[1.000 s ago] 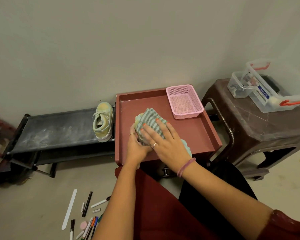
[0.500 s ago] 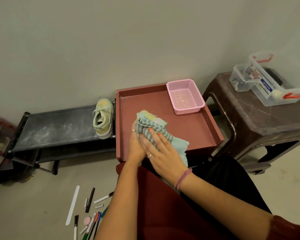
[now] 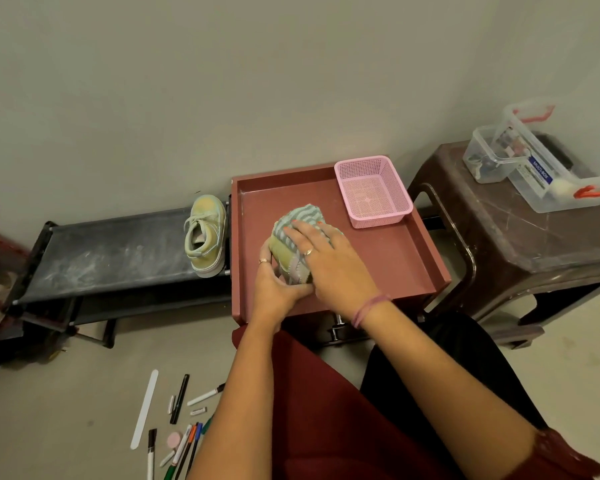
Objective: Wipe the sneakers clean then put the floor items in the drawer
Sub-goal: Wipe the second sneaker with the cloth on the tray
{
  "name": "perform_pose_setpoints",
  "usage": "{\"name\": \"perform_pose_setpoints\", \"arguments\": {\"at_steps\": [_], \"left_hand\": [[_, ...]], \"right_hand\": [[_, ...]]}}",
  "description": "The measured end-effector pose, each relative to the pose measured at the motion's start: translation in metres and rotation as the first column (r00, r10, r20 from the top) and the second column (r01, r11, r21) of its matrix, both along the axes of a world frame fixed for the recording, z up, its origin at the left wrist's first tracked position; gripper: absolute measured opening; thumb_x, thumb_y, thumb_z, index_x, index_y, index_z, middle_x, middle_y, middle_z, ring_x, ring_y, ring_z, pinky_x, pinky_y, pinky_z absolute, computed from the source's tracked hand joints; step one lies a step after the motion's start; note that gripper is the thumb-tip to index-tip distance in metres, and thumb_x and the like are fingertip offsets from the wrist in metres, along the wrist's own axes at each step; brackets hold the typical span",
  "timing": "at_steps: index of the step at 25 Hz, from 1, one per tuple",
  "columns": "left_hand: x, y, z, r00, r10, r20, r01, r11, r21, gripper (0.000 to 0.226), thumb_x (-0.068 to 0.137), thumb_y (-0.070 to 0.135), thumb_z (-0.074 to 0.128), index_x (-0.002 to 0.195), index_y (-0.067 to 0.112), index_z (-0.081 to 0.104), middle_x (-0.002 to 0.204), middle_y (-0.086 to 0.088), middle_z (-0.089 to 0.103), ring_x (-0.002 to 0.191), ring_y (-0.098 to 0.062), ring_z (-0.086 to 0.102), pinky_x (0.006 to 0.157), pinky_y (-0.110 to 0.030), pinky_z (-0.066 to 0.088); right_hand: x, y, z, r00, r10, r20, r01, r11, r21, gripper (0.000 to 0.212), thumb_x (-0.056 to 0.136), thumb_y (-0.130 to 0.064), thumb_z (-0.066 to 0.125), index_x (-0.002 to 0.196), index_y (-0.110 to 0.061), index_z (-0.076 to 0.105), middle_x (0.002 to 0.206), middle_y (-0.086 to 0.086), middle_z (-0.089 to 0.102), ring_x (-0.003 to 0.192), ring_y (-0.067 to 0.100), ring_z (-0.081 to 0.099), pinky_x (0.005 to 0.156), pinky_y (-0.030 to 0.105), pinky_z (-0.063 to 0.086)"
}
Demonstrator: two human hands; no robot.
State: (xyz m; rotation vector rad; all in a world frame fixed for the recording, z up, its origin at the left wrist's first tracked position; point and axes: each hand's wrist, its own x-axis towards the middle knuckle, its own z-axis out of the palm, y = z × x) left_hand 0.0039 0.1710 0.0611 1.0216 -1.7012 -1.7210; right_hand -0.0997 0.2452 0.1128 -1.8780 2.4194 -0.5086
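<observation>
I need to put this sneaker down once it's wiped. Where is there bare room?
Free: the red tray between the hands and its right wall, and the black rack left of the other sneaker. Crowded: the stool top with boxes, and the floor with pens.

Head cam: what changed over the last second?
The right hand dragged the striped cloth toward the person along the sneaker, then pushed it back up over the toe. The left hand holds that sneaker throughout. Second sneaker, pink basket and floor pens unchanged.
</observation>
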Motion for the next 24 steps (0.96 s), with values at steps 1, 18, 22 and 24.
{"name": "perform_pose_setpoints", "arguments": {"at_steps": [1,18,22,24], "left_hand": [[0.002,0.0,-0.001,1.0,0.0,0.011,0.0,1.0,-0.003,0.1,0.058,-0.02,0.076,0.136,0.028,0.036,0.116,0.009,0.061,0.1,0.001,0.064,0.083,-0.035,0.056],[0.022,-0.001,-0.001,1.0,0.003,-0.008,-0.002,0.997,0.072,0.096,0.062,-0.028,0.068,0.136,0.024,0.035,0.112,0.0,0.062,0.099,-0.007,0.066,0.076,-0.025,0.056],[0.029,0.001,-0.002,0.999,-0.004,0.036,0.002,0.998,0.067,0.094,0.064,-0.028,0.066,0.125,0.039,0.038,0.11,0.0,0.062,0.095,-0.006,0.068,0.076,-0.032,0.059],[0.026,0.001,-0.001,0.999,-0.019,0.027,0.017,0.997,0.069,0.093,0.063,-0.029,0.066,0.131,0.028,0.039,0.113,-0.002,0.062,0.094,-0.002,0.067,0.076,-0.028,0.058]], "right_hand": [[-0.01,-0.002,0.009,0.974,0.051,0.222,-0.068,0.995,0.067,0.073,0.082,0.001,0.05,0.148,-0.019,0.026,0.154,0.0,0.026,0.139,0.027,0.027,0.116,0.037,0.022],[-0.037,-0.028,0.012,0.795,0.172,0.581,-0.387,0.882,0.269,0.092,0.076,0.014,0.045,0.152,-0.02,0.007,0.157,0.003,0.016,0.144,0.024,0.019,0.117,0.038,0.022],[-0.032,-0.012,0.007,0.625,0.031,0.78,-0.327,0.918,0.225,0.093,0.073,0.021,0.033,0.151,-0.025,0.014,0.154,-0.002,0.025,0.141,0.018,0.027,0.115,0.034,0.028],[-0.015,-0.007,0.008,0.818,0.109,0.565,-0.252,0.95,0.182,0.087,0.075,0.018,0.038,0.151,-0.016,0.013,0.158,0.001,0.013,0.146,0.019,0.011,0.119,0.029,0.011]]}}
